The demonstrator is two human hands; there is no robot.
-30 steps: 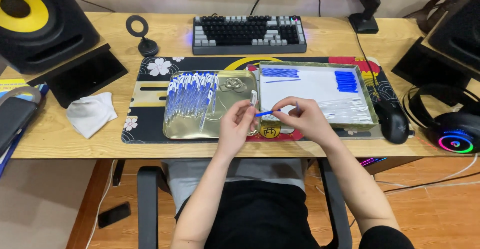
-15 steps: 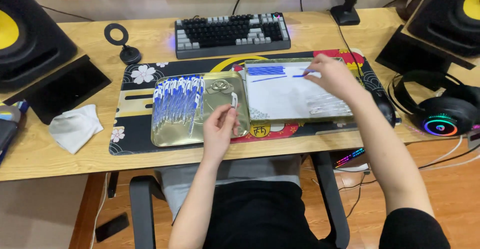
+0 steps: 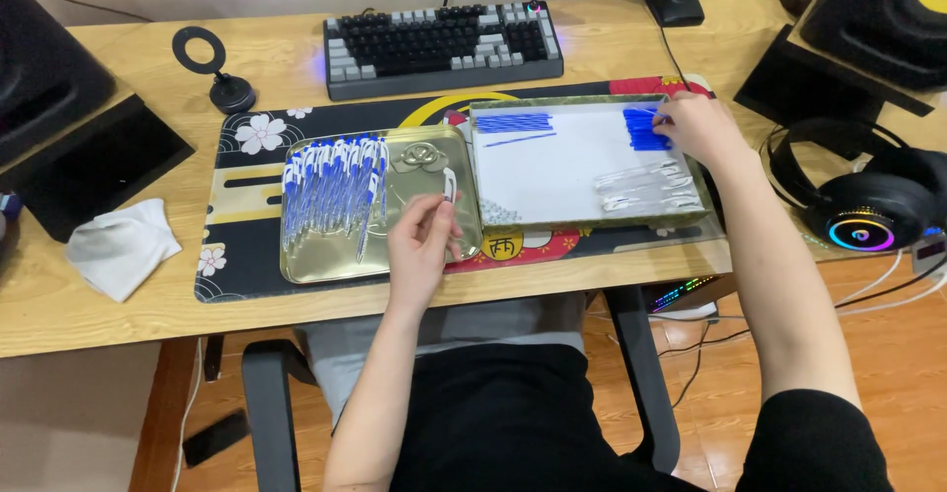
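My left hand (image 3: 422, 243) rests on the near right corner of a gold metal tray (image 3: 414, 255). It pinches a clear pen barrel (image 3: 449, 186) that points away from me. Many assembled blue pens (image 3: 330, 188) lie in the tray's left half. My right hand (image 3: 698, 127) reaches to the far right corner of a white-lined tray (image 3: 552, 166), its fingertips in a pile of short blue pen parts (image 3: 641, 129); whether they pinch one is hidden. That tray also holds blue refills (image 3: 513, 123), clear barrels (image 3: 646, 186) and tiny metal bits (image 3: 498, 214).
Both trays sit on a patterned desk mat (image 3: 247, 186) on a wooden desk. A keyboard (image 3: 439, 46) lies behind, a headset (image 3: 868, 206) and speaker (image 3: 878, 18) stand to the right, and a white cloth (image 3: 123, 245) and dark stand (image 3: 84, 161) are at left.
My right hand left the spot beside my left hand and went out to the blue pile at the tray's far right. My left hand stays at the gold tray with the barrel.
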